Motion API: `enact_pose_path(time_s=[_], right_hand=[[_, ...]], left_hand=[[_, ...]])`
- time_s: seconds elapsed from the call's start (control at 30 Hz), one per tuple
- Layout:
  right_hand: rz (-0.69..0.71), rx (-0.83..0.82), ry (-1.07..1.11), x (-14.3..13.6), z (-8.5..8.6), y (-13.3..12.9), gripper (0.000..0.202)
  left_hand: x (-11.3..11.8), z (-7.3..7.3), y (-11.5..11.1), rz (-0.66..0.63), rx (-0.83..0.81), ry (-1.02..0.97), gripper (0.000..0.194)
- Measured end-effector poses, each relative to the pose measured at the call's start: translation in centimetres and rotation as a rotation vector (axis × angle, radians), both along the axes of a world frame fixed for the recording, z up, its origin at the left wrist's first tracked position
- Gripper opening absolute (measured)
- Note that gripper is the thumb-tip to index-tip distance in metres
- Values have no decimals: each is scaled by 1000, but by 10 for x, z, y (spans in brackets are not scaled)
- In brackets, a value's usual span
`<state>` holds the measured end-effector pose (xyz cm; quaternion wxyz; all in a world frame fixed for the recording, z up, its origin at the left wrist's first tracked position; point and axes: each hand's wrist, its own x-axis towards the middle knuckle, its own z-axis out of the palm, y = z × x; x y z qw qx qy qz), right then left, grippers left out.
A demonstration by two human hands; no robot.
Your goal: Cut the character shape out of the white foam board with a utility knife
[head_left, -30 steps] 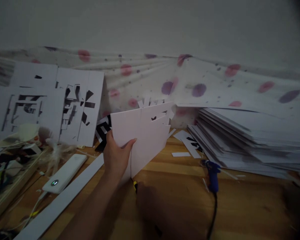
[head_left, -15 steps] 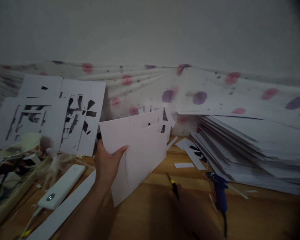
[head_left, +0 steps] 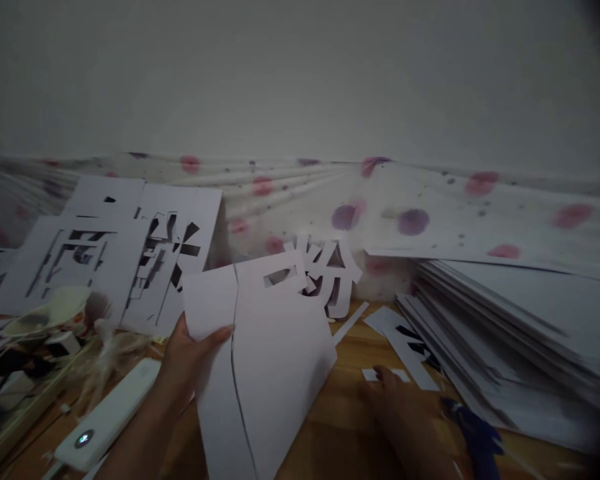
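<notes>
We still clamp the white board (head_left: 285, 373) in our left hand (head_left: 187, 360), its slit (head_left: 236, 385) now wider; our right hand (head_left: 389, 395) has reached a white strip (head_left: 369, 375), grip unclear, bare surface (head_left: 336, 423) between.

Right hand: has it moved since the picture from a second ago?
Yes. Judged against the small white strip on the table, the right hand has moved forward and rightward, and now overlaps it in view.

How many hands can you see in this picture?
2. The left hand grips the large white board; the right hand is at a small white strip farther right. No others show.
</notes>
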<state>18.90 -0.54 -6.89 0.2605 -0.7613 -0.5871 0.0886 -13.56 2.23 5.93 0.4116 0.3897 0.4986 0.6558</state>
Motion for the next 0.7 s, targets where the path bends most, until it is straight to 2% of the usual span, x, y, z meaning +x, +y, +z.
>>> enact_pose_path(time_s=[0.07, 0.1, 0.3, 0.53, 0.6, 0.7], right_hand=[[36, 113, 398, -9, -3, 21, 60], [52, 134, 496, -15, -5, 31, 67], [90, 215, 651, -45, -7, 82, 78], [93, 175, 671, -55, 0, 112, 72], [80, 153, 661, -56, 3, 113, 68], [30, 142, 634, -54, 11, 110, 67]], left_hand=[[2, 1, -1, -50, -18, -107, 74], [3, 0, -2, -72, -25, -147, 75], [9, -8, -6, -216, -34, -280, 70], [8, -13, -6, -285, -32, -339, 70], [4, -12, -4, -244, -41, -318, 70], [-8, -7, 1, -35, -76, -147, 71]])
